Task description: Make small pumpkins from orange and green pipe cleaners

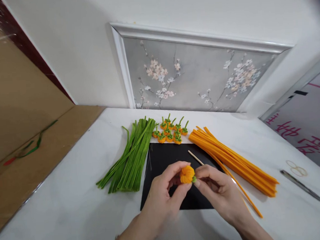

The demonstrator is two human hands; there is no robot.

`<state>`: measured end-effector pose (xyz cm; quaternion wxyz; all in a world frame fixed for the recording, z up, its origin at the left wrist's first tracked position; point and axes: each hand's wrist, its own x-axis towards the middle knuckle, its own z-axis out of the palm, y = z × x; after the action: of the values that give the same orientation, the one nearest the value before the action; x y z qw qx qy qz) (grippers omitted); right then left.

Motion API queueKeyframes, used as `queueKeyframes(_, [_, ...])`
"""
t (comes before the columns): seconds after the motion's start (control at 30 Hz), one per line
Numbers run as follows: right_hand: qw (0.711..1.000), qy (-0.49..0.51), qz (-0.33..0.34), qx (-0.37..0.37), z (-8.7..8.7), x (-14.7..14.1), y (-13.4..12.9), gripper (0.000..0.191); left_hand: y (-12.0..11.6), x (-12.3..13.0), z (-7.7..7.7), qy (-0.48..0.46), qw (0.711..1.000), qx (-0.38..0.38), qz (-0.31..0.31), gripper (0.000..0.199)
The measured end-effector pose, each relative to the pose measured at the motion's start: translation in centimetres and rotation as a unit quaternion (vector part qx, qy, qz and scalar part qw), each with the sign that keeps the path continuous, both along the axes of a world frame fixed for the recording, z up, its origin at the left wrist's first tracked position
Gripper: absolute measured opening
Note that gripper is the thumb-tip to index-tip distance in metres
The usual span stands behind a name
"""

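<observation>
Between the fingertips of my left hand [167,192] is a small orange pipe-cleaner pumpkin [187,174], coiled into ridges. My right hand [219,190] pinches the bit of green pipe cleaner [194,179] on the pumpkin's right side. Both hands are over a black mat [164,160]. A thin wooden stick [195,157] lies on the mat, its lower end hidden behind my right hand. Past the mat's far edge stand several finished-looking orange pumpkins [169,137] with green tops and stems.
Left of the mat lies a bundle of green pipe cleaners [132,158]; on the right, a bundle of orange ones [234,158]. Tweezers [303,186] and rubber bands [297,169] rest at far right. Cardboard [41,143] borders the white table [81,209]. A wall panel [195,73] rises behind.
</observation>
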<state>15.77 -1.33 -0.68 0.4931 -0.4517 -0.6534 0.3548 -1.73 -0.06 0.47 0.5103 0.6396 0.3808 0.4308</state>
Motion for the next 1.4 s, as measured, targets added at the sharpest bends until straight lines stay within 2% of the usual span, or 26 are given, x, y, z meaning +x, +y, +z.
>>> queueKeyframes(0.07, [0.999, -0.049, 0.004, 0.011, 0.1, 0.3, 0.1, 0.006, 0.1, 0.0, -0.1, 0.012, 1.000, 0.023, 0.013, 0.031])
queueKeyframes(0.13, [0.996, -0.073, -0.019, 0.041, 0.4, 0.6, 0.1, 0.006, 0.2, -0.1, -0.3, 0.034, 0.997, 0.057, 0.031, 0.029])
queueKeyframes(0.23, [0.995, -0.052, -0.058, 0.057, 0.7, 0.4, -0.1, 0.007, 0.3, -0.2, -0.8, 0.085, 0.987, 0.122, 0.060, 0.033])
queueKeyframes(0.37, [0.999, -0.010, -0.036, -0.013, 0.9, -0.6, -0.6, 0.013, 0.3, -0.3, -1.3, 0.151, 0.958, 0.223, 0.094, 0.037])
queueKeyframes(0.5, [0.996, -0.001, -0.049, -0.069, 0.6, -1.5, -0.7, 0.018, 0.2, -0.3, -1.3, 0.173, 0.928, 0.315, 0.102, 0.037])
queueKeyframes(0.6, [0.994, 0.011, -0.055, -0.098, 0.5, -1.6, -0.6, 0.022, 0.4, -0.2, -1.4, 0.181, 0.911, 0.360, 0.084, 0.033])
queueKeyframes(0.7, [0.989, 0.037, -0.042, -0.139, 0.5, -1.7, -0.4, 0.025, 0.4, -0.1, -1.6, 0.190, 0.907, 0.370, 0.071, 0.030])
queueKeyframes(0.83, [0.985, 0.055, -0.032, -0.163, 0.6, -1.8, -0.3, 0.025, 0.3, -0.2, -1.7, 0.190, 0.918, 0.342, 0.058, 0.030])
queueKeyframes(0.9, [0.986, 0.053, -0.038, -0.156, 0.6, -1.8, -0.3, 0.024, 0.3, -0.3, -1.3, 0.176, 0.934, 0.307, 0.041, 0.032])
queueKeyframes(1.0, [0.990, 0.034, -0.046, -0.130, 0.6, -1.4, -0.2, 0.022, 0.6, -0.5, -0.5, 0.135, 0.975, 0.175, 0.001, 0.029])
queueKeyframes(1.1, [0.993, 0.000, -0.037, -0.110, 0.7, -1.0, -0.2, 0.018, 0.9, -0.5, 0.0, 0.052, 0.998, 0.043, -0.019, 0.018])
queueKeyframes(1.17, [0.993, -0.001, -0.026, -0.111, 0.7, -0.8, -0.2, 0.017, 1.0, -0.3, 0.0, -0.009, 0.999, -0.051, -0.018, 0.017])
queueKeyframes(1.27, [0.992, 0.023, -0.016, -0.124, 0.6, -0.8, -0.1, 0.017, 0.9, -0.1, -0.2, -0.065, 0.984, -0.163, -0.014, 0.022])
queueKeyframes(1.4, [0.985, 0.076, -0.008, -0.152, 0.7, -1.0, 0.0, 0.024, 0.8, 0.0, -0.5, -0.085, 0.976, -0.201, -0.001, 0.024])
